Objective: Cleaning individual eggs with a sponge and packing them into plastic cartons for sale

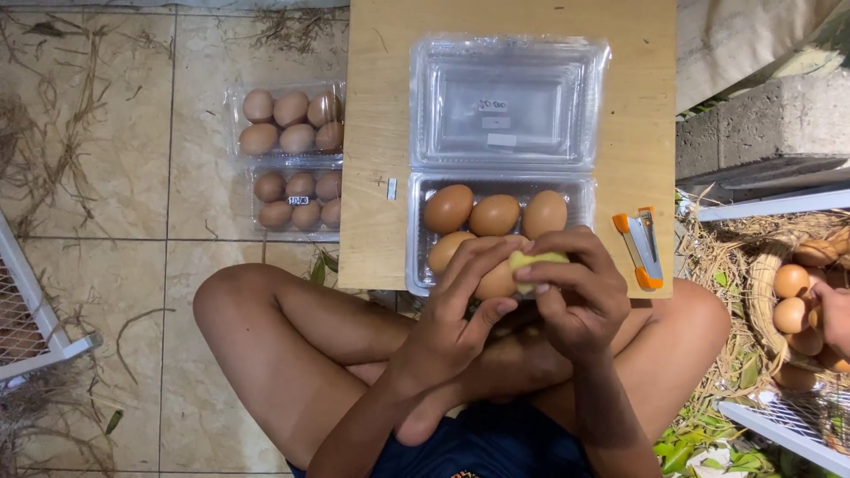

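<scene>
An open clear plastic clamshell box (503, 181) lies on a small wooden board (376, 133), its lid flipped back. Several brown eggs (493, 214) sit in its lower half. My left hand (460, 305) holds a brown egg (496, 281) over the box's near edge. My right hand (575, 288) presses a pale yellow-green cloth or sponge (534, 263) against that egg. Both hands meet above my crossed legs.
An orange and grey stapler (641, 250) lies on the board's right side. Two closed clear boxes of eggs (292, 159) rest on the tiled floor to the left. A straw-lined basket of eggs (792, 301) stands at right, with another person's hand (834, 314) in it.
</scene>
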